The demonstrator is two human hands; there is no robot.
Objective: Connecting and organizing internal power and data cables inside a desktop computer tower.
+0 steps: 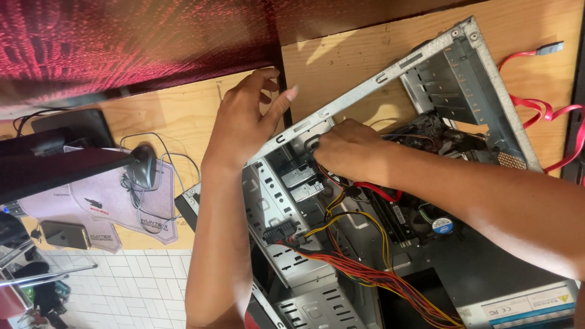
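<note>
An open grey sheet-metal computer case (pixel 390 79) lay on a pale wooden table (pixel 323 55), its top rail gripped by the left hand (pixel 247 119) with fingers wrapped over the edge. The right hand (pixel 350 149) was curled inside by the perforated drive bay (pixel 286 201); what it pinched could not be told. The case was judged rigid, heavy and sharp-edged, best held by its rail, while the soft red, yellow and orange wire bundle (pixel 365 274) was judged limp.
</note>
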